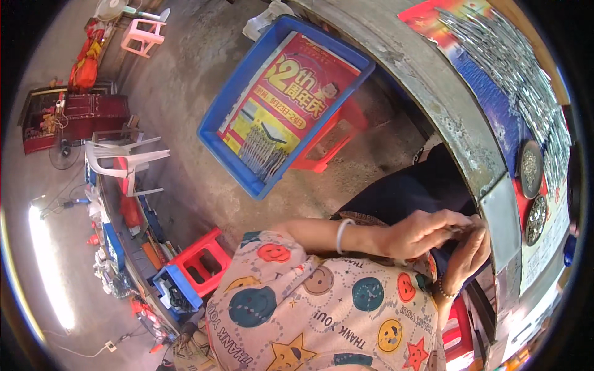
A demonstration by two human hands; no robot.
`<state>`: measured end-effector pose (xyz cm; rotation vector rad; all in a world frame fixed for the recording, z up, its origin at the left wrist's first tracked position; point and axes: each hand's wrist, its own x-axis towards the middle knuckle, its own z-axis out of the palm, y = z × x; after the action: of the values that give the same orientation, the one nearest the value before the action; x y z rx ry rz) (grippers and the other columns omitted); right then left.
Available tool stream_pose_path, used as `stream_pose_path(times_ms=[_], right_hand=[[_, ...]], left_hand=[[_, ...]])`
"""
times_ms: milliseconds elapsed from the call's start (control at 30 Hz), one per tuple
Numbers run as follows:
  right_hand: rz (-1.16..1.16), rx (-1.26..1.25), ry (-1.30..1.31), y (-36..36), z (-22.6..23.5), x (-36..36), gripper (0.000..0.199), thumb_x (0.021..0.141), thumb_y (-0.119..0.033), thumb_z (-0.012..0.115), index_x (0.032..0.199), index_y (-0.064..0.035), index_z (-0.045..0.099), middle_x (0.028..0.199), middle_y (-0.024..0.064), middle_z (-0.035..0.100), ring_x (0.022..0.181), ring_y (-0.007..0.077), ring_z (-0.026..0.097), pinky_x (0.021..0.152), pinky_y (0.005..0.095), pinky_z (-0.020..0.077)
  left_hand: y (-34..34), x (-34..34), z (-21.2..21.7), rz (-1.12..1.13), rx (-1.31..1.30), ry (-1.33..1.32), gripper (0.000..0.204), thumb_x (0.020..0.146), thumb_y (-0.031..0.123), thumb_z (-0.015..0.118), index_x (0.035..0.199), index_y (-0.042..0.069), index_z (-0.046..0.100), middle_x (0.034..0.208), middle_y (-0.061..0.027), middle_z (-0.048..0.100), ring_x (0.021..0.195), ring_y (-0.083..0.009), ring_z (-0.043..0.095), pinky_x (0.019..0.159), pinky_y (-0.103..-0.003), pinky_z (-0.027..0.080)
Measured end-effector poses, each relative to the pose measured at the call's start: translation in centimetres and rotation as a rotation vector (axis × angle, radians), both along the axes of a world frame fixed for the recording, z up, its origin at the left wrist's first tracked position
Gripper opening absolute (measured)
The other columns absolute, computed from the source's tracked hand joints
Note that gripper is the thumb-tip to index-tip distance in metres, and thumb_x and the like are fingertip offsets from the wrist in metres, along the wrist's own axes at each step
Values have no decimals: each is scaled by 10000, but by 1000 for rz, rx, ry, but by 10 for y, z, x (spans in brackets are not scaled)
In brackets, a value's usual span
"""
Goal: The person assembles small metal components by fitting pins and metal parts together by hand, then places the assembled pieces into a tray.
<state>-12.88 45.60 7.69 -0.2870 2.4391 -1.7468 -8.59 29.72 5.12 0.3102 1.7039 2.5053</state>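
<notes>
My left hand [421, 235], with a white bangle on its wrist, comes in from the left. My right hand [467, 256], wearing a beaded bracelet, meets it at the bench edge. The fingers of both are bent and closed together at the tips. Whatever lies between them is too small and covered to make out. Just right of the fingertips sits a flat grey plate [501, 222] on the bench edge. Past it are two round dark dishes of small shiny parts, one upper [530, 168] and one lower [536, 219].
A heap of thin metal pieces [507, 68] covers the far bench. A blue tray [213, 111], lined with a printed sheet and holding a row of thin metal pieces [263, 151], rests over a red stool [325, 157]. Another red stool [198, 263] and a white chair [127, 157] stand left.
</notes>
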Motion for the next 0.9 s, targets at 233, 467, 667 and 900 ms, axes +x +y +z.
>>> stream_pose_path(times_ms=[233, 467, 667, 900], right_hand=[[240, 24, 14, -35, 2, -3, 450, 1006, -359, 408, 964, 64, 558, 960, 136, 561, 842, 222, 587, 776, 318, 466], [709, 222, 67, -58, -1, -2, 248, 911, -187, 563, 980, 51, 565, 997, 211, 576, 877, 384, 592, 778, 388, 487], [739, 325, 156, -36, -13, -15, 238, 859, -179, 618, 990, 15, 576, 971, 179, 584, 855, 363, 594, 731, 411, 489], [619, 298, 361, 0, -14, -19, 280, 820, -301, 638, 837, -37, 547, 830, 140, 568, 798, 329, 606, 674, 417, 496]], left_hand=[[-178, 60, -58, 591, -872, -93, 217, 892, 71, 538, 1105, 37, 567, 771, -82, 626, 635, -166, 601, 609, -304, 495], [-293, 152, -95, 752, -1447, -362, 102, 832, 39, 593, 926, 0, 600, 826, -162, 600, 749, -308, 621, 675, -369, 489], [-289, 131, -97, 602, -1450, -438, 187, 822, 73, 619, 996, 15, 655, 930, -182, 657, 849, -309, 651, 753, -372, 503], [-247, 88, -31, 545, -1522, -151, 301, 878, 104, 542, 1140, -31, 605, 1079, -211, 619, 984, -368, 567, 913, -427, 425]])
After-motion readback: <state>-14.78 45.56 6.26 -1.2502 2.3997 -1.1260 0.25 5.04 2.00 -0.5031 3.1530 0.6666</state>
